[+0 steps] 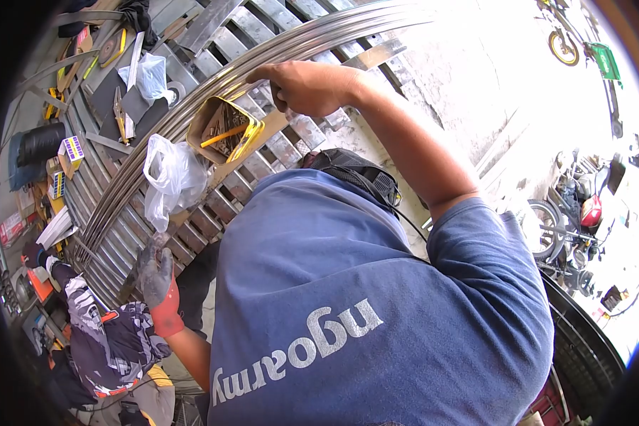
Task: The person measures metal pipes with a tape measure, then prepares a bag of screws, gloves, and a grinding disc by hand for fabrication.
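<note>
My right hand point(307, 86), bare, reaches out over a bundle of long, thin metal rods point(291, 48). Its index finger is stretched toward the rods and the thumb hangs apart below it. Just under that hand stands a yellow cut-open container point(254, 139) with small brown pieces and an orange-yellow stick inside. My left hand point(157, 278) wears a grey and red work glove, its fingers extended over the slatted metal bench. A white plastic bag point(169, 177) lies right beyond the gloved fingertips, beside the container.
Another person in a patterned jacket point(113, 348) works at the lower left. Across the bench's far side lie pliers point(120, 115), a clear plastic bag point(149, 77), small boxes point(72, 151) and a black roll point(41, 145). Motorcycles point(579, 220) stand at the right.
</note>
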`<state>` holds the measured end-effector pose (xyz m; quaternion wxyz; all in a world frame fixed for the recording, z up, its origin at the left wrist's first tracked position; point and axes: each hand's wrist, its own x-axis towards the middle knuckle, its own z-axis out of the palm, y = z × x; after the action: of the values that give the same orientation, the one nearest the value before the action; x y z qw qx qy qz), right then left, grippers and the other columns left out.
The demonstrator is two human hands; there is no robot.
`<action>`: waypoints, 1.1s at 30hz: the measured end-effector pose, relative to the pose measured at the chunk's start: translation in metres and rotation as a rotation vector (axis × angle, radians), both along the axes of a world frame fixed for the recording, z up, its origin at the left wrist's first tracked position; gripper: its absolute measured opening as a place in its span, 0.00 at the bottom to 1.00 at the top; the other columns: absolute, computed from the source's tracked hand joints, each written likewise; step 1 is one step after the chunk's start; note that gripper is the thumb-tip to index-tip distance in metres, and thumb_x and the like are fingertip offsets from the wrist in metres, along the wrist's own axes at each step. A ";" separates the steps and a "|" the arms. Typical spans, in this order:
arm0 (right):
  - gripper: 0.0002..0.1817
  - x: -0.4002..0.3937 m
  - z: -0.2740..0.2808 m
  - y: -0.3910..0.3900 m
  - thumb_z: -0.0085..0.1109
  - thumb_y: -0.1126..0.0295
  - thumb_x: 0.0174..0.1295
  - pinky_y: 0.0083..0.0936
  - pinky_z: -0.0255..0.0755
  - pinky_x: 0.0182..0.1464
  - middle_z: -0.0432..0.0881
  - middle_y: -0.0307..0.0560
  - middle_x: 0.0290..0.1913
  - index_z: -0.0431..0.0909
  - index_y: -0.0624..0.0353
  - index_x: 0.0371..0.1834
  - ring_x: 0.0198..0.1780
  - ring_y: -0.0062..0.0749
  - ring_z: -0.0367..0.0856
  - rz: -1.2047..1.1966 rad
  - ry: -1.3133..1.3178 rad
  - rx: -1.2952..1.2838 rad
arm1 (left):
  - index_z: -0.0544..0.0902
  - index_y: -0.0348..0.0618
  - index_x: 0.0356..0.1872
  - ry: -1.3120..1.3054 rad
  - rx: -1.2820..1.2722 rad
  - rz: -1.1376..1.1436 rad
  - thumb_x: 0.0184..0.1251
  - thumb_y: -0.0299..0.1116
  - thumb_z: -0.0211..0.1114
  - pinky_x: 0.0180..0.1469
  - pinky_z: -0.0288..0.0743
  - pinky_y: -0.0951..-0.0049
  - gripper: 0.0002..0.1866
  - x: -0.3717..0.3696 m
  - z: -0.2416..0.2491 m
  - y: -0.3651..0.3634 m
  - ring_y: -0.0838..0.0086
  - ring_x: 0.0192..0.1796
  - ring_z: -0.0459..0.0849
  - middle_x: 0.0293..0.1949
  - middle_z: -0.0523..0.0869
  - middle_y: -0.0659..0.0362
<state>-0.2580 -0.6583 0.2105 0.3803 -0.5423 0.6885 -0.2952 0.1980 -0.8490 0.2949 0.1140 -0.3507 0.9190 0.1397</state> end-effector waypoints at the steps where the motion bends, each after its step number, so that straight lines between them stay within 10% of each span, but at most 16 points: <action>1: 0.39 0.001 -0.001 0.002 0.60 0.81 0.62 0.47 0.85 0.50 0.92 0.69 0.40 0.70 0.70 0.82 0.47 0.60 0.94 0.001 0.006 0.010 | 0.85 0.36 0.68 -0.011 -0.001 -0.014 0.88 0.38 0.62 0.69 0.77 0.51 0.19 0.001 -0.002 -0.002 0.41 0.64 0.85 0.63 0.87 0.40; 5: 0.39 -0.003 -0.001 -0.004 0.58 0.80 0.65 0.49 0.82 0.49 0.90 0.67 0.43 0.70 0.63 0.84 0.47 0.55 0.91 0.001 -0.087 0.091 | 0.89 0.45 0.64 -0.166 -0.275 -0.348 0.82 0.34 0.66 0.73 0.78 0.49 0.15 0.041 -0.025 -0.024 0.46 0.69 0.87 0.69 0.89 0.47; 10: 0.26 0.033 -0.004 -0.036 0.62 0.71 0.74 0.43 0.81 0.46 0.89 0.53 0.36 0.82 0.56 0.75 0.38 0.40 0.90 -0.038 -0.070 -0.032 | 0.76 0.38 0.81 0.114 -0.398 0.049 0.82 0.44 0.71 0.80 0.72 0.46 0.34 0.018 -0.042 -0.031 0.39 0.76 0.81 0.75 0.81 0.34; 15: 0.26 0.118 -0.003 -0.098 0.69 0.51 0.76 0.49 0.86 0.50 0.94 0.58 0.41 0.84 0.55 0.69 0.45 0.57 0.95 0.098 0.242 -0.237 | 0.73 0.41 0.84 0.361 -0.220 0.388 0.74 0.48 0.78 0.70 0.81 0.49 0.43 -0.051 -0.045 -0.032 0.41 0.71 0.85 0.74 0.81 0.33; 18: 0.32 0.155 0.017 -0.146 0.66 0.49 0.78 0.49 0.85 0.46 0.93 0.58 0.37 0.77 0.57 0.76 0.42 0.56 0.94 0.276 0.408 -0.119 | 0.79 0.39 0.79 0.218 -0.491 0.124 0.68 0.50 0.80 0.59 0.85 0.49 0.42 -0.063 -0.084 -0.052 0.43 0.58 0.91 0.60 0.91 0.36; 23: 0.20 0.178 -0.054 -0.187 0.68 0.59 0.74 0.48 0.87 0.44 0.95 0.56 0.41 0.86 0.58 0.63 0.45 0.54 0.96 0.521 0.604 -0.070 | 0.95 0.46 0.44 -0.007 -0.280 0.181 0.67 0.34 0.71 0.45 0.86 0.48 0.10 -0.040 -0.116 -0.079 0.48 0.41 0.94 0.38 0.94 0.50; 26: 0.06 0.165 -0.071 -0.172 0.70 0.69 0.66 0.47 0.89 0.47 0.95 0.58 0.43 0.92 0.57 0.39 0.48 0.54 0.96 0.650 0.657 0.019 | 0.95 0.47 0.43 0.093 -0.466 0.005 0.69 0.33 0.70 0.42 0.86 0.48 0.08 -0.018 -0.109 -0.092 0.47 0.39 0.94 0.37 0.94 0.47; 28: 0.06 0.150 -0.058 -0.154 0.71 0.69 0.64 0.49 0.89 0.48 0.95 0.58 0.43 0.92 0.58 0.39 0.48 0.55 0.96 0.712 0.618 0.151 | 0.95 0.50 0.42 0.454 -0.226 0.308 0.73 0.37 0.71 0.39 0.83 0.47 0.07 -0.007 -0.116 -0.100 0.45 0.38 0.91 0.35 0.91 0.47; 33: 0.10 0.145 0.010 -0.163 0.71 0.69 0.62 0.51 0.87 0.55 0.93 0.64 0.42 0.91 0.62 0.42 0.49 0.60 0.94 0.689 0.432 0.078 | 0.93 0.49 0.39 0.241 -0.346 0.026 0.75 0.36 0.71 0.39 0.79 0.44 0.06 0.003 -0.106 -0.106 0.44 0.38 0.89 0.35 0.88 0.45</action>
<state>-0.1130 -0.8208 0.2200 0.3240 -0.7759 0.5413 -0.0037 0.2013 -0.9552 0.1891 -0.0607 -0.3577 0.9316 0.0220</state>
